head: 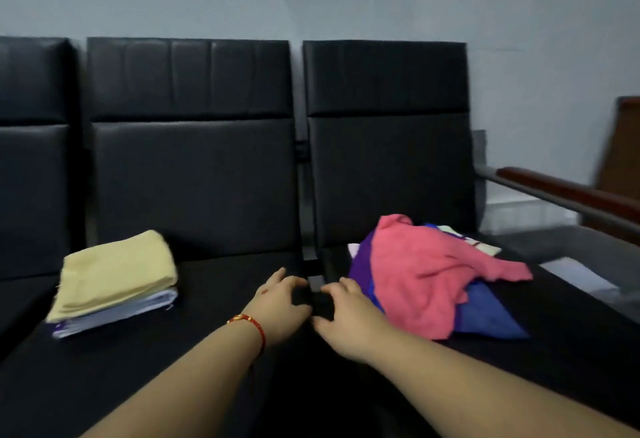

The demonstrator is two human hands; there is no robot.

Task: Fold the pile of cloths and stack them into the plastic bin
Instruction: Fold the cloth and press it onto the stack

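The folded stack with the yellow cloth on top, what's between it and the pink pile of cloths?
In the head view, both hands: left hand and right hand, resting on the black seat near the gap between cushions.

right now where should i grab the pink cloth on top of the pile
Pinch the pink cloth at its raised hump near the seat back, coming down from above with the right hand. It lies crumpled on top of the unfolded pile, nothing over it, so lifting from the high point should peel it off without dragging the blue and purple cloths beneath.
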